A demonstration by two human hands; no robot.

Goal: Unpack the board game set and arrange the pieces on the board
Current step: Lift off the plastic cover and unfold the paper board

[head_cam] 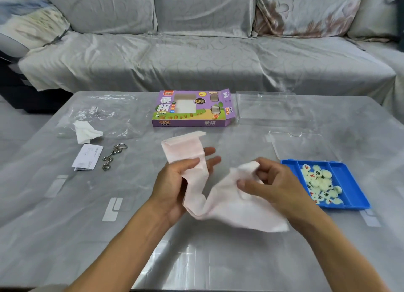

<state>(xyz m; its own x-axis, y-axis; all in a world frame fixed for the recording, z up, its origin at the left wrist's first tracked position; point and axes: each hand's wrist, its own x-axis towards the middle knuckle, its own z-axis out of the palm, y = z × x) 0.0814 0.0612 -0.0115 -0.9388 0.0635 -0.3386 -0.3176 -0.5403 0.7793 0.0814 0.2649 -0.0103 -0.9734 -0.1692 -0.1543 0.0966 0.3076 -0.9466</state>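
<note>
Holding a pale pink, partly folded sheet point(220, 195) over the table point(54, 237), both hands work at the middle of the view. The left hand point(181, 178) grips one folded strip of the sheet between its thumb and loosely extended fingers, and that strip stands up and away from the person. The right hand point(269, 182) pinches a bunched corner with curled fingers, while the rest of the sheet sags to the tabletop between the forearms. Whether the sheet is printed as a board cannot be told.

To the right, a blue tray point(349, 182) holds a heap of round white pieces point(320, 185) marked in red and dark characters. Just beyond it lies a clear lid point(306, 147). A purple box point(192, 109) lies past the hands with its end flap open, and a clear case point(271, 108) sits beside it.

On the left lie a crumpled tissue point(86, 132) on a plastic bag point(102, 114), a white leaflet point(87, 157) and a metal wire puzzle point(113, 157). A grey covered sofa point(196, 51) stands behind the table.
</note>
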